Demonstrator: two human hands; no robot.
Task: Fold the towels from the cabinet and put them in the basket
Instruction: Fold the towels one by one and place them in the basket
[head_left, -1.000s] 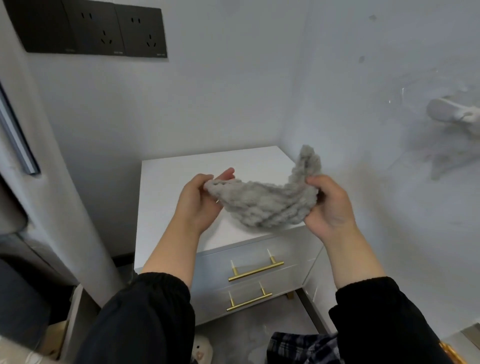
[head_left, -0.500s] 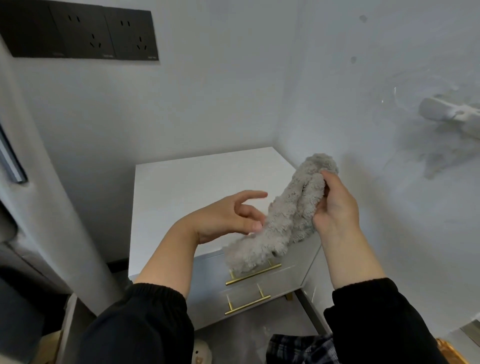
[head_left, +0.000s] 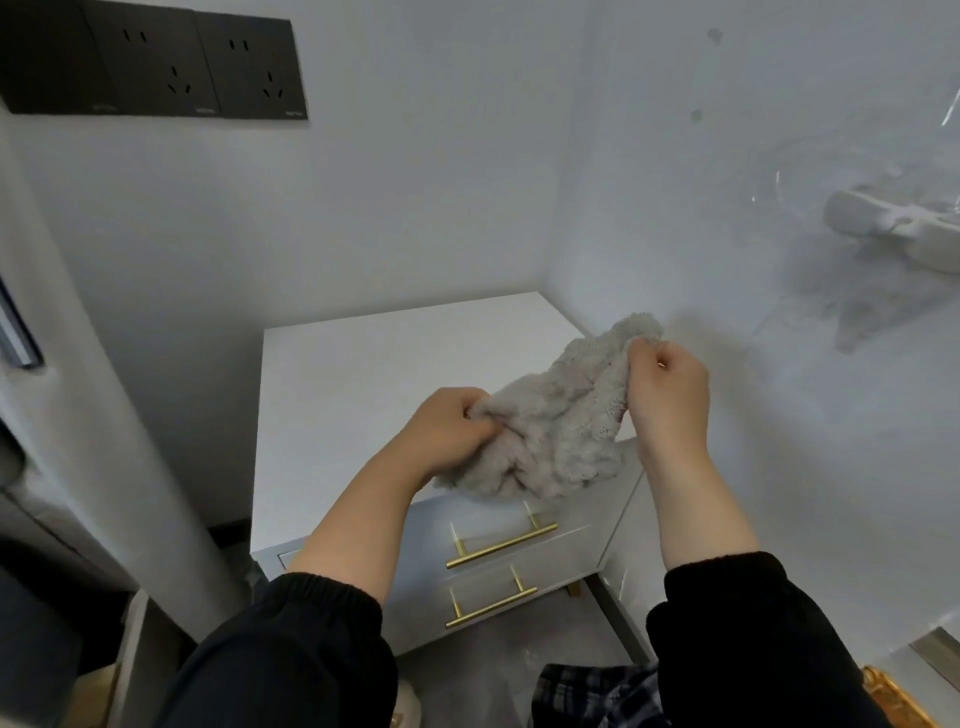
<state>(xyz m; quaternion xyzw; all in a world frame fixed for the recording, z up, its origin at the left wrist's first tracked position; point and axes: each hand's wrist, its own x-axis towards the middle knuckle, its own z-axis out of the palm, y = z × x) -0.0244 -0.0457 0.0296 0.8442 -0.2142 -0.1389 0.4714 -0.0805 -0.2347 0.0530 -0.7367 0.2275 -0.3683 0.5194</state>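
The grey towel (head_left: 561, 426) is held in the air over the front edge of the white cabinet (head_left: 363, 374). Its 9 o'clock edge is now gripped by the curled left hand (head_left: 452, 431), which was open and clear half a second ago. Its 1 o'clock corner is pinched by the right hand (head_left: 670, 395). Spreading is judged possible; no fold is made yet.

Open room is left over the worktop (head_left: 363, 374) beyond the left hand (head_left: 447, 431) and right hand (head_left: 670, 400), which are bridged by the towel (head_left: 561, 431). Passage is blocked by a wall (head_left: 779, 467) near on the right and a pillar (head_left: 104, 415) well left.
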